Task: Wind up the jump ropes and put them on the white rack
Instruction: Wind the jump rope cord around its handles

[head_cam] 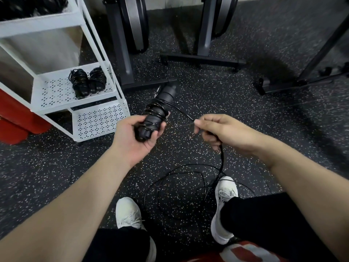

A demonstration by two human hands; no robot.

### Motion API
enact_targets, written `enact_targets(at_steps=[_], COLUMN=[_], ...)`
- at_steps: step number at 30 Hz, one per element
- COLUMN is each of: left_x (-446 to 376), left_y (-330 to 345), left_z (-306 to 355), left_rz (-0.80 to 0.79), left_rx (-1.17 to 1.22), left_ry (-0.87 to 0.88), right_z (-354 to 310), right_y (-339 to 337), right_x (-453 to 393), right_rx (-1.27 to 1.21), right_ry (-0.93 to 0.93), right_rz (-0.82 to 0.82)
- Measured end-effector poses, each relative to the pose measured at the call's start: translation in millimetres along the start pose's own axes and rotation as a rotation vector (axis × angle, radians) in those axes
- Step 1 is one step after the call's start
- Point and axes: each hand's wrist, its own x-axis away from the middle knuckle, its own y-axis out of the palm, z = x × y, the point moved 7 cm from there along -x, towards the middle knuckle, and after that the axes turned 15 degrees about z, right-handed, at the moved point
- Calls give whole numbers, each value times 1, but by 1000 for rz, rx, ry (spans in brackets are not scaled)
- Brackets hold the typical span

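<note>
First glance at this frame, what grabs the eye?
Dead centre, the left hand grips the black jump-rope handles, partly wrapped in cord, while the right hand pinches the cord leading off them. Slack loops lie on the speckled floor between white shoes. Two wound ropes sit on the white rack, left.

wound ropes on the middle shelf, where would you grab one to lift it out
Grip a wound rope across its thick middle, coming from above and the open front of the white rack. The two bundles lie side by side, ends pointing outward, so fingers can close around the outer one's flanks. Whether they touch is unclear.
</note>
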Motion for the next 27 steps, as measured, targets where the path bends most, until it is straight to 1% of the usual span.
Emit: enact_targets(at_steps=[3,5,7,10,13,15,17,19,22,27], left_x=[-2,1,7,9,12,15,20,21,23,28], left_y=[0,3,5,0,-3,-3,2,3,1,1], left_z=[5,8,7,2,-5,-8,-15,-21,-29,-44], left_rz=[-149,-250,-289,-235,-257,-309,-402,-467,-484,-494], left_rx=[80,84,18,-164,-352,-489,-581,-653,-833,-1124], left_ry=[-86,-96,-73,-66,-120,-140,-200,-249,-266,-216], right_z=[2,6,9,17,17,15,13,12,11,11], right_y=[-1,-1,0,-7,-14,-20,-24,-22,-20,-16], right_x=[0,-2,-4,-9,-12,-14,-15,-14,-15,-14], right_rx=[-73,-100,6,285,411,411,398,326,283,347], right_ry=[-21,-5,-4,10,22,25,45,41,41,40], right_rz=[-82,-133,-132,-9,92,149,197,191,203,199])
